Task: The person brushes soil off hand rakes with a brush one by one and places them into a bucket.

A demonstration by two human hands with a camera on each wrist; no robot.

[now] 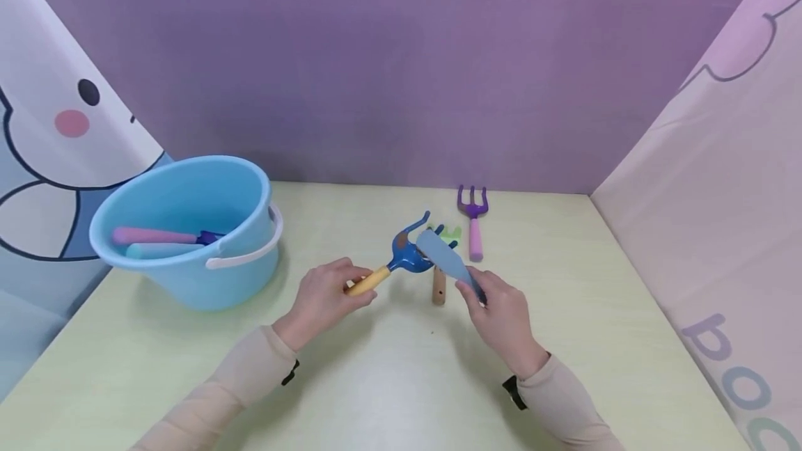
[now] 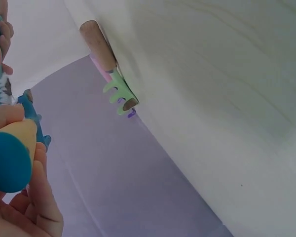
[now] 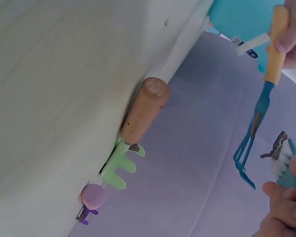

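My left hand [image 1: 328, 294] grips the yellow handle of a blue hand rake [image 1: 407, 256], tines pointing away from me above the table. Brown dirt marks the rake's head. Between thumb and fingers, my right hand [image 1: 501, 312] holds a blue brush [image 1: 441, 256], its back facing up and its head overlapping the rake's tines in the head view. White bristles [image 3: 281, 160] with brown dirt on them show in the right wrist view, close beside the rake head. Below both tools, a green rake with a wooden handle [image 1: 438, 287] lies on the table, partly hidden.
A purple fork with a pink handle [image 1: 474, 228] lies farther back on the table. To the left stands a light blue bucket [image 1: 219, 284] holding a pink-handled tool [image 1: 153, 236] and a light blue handle [image 1: 163, 250]. A purple backdrop [image 1: 401, 75] rises behind the table.
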